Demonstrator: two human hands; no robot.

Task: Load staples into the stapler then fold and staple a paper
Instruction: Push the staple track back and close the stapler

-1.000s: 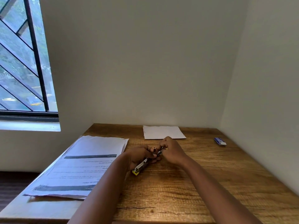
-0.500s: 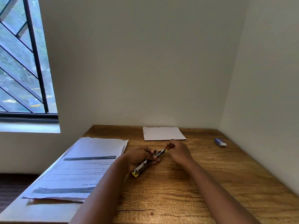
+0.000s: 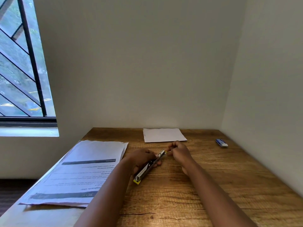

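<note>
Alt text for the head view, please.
The left hand grips a stapler on a wooden desk while the right hand pinches at its far end. Printed sheets lie left, a blank paper behind.

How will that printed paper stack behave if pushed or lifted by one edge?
The printed paper stack would likely flop: thin, loose sheets. Its corner overhangs the table edge, so a push may fan or spill the sheets. Probably light.

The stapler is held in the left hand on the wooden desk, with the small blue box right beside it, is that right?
Not quite. The stapler is held in the left hand on the desk, but the blue box is not beside it: it lies far off near the right wall, past the right hand. The head view shows this.
</note>
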